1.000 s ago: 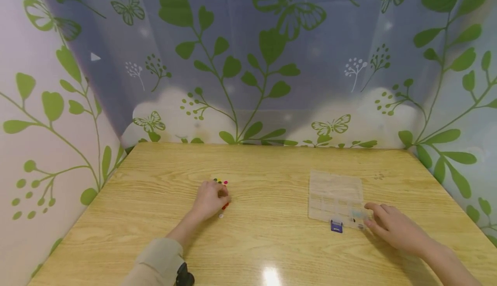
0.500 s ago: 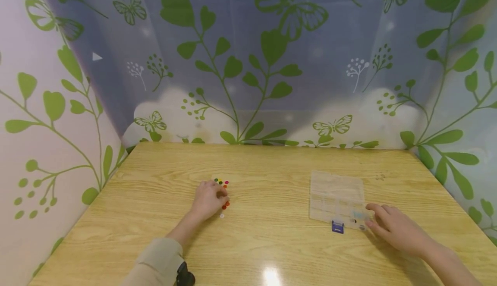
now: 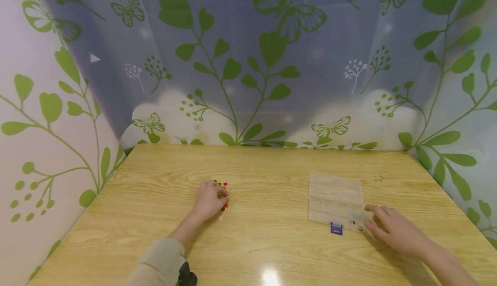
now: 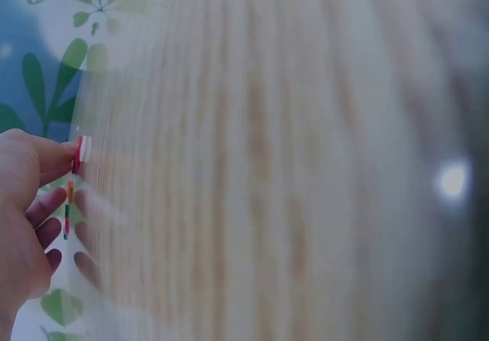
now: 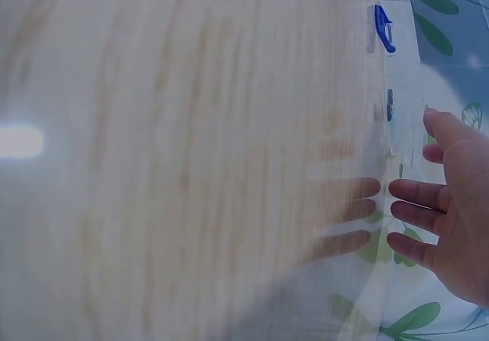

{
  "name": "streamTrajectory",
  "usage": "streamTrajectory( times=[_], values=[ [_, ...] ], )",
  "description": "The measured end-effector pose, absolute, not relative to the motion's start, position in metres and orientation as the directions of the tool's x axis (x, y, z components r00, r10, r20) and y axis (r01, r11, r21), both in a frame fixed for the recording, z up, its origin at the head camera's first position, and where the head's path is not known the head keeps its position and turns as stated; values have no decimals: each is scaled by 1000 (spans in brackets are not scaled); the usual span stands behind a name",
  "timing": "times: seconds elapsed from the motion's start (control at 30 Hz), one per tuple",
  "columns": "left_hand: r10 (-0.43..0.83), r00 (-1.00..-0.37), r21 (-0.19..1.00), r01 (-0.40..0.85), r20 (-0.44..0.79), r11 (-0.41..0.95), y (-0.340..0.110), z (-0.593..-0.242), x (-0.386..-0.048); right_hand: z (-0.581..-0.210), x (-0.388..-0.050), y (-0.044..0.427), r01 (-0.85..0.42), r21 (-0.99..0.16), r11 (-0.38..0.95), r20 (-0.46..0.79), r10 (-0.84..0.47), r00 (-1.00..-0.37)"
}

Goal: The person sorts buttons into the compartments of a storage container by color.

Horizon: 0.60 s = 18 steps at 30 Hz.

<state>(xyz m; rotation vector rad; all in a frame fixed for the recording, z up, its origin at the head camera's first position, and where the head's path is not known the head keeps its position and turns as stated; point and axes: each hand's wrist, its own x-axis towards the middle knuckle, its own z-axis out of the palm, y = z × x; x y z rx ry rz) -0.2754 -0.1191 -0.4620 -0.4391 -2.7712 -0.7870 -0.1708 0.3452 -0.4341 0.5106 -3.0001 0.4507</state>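
My left hand (image 3: 208, 199) stays low over several small coloured discs at the left of the table, its fingers bent and its thumb close to the index finger. In the left wrist view, the thumb tip is at a red disc (image 4: 77, 156); whether the disc is pinched cannot be made out. A white disc (image 3: 220, 218) lies just nearer, and a pink disc (image 3: 225, 184) farther off. My right hand (image 3: 397, 231) is beside the right edge of a clear compartment box (image 3: 337, 187), fingers loosely extended, nothing in them. Small dark bits (image 3: 353, 222) sit in the box's near right compartments.
A dark blue clasp (image 3: 336, 229) is on the box's near edge. Both stand on a wood-grain table (image 3: 268, 234). Patterned cloth (image 3: 240, 61) hangs behind the table and along both sides. A black wrist device (image 3: 187, 274) is on the left sleeve.
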Motion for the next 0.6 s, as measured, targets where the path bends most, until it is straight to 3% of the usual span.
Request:
streamTrajectory(
  times=[0.27, 0.6],
  values=[
    [208, -948, 546, 309, 240, 779, -119, -462, -276, -430, -169, 343, -292, -319, 902, 53, -290, -955],
    [187, -951, 571, 297, 245, 766, -120, -464, -277, -431, -169, 343, -296, -310, 903, 67, -290, -955]
  ],
)
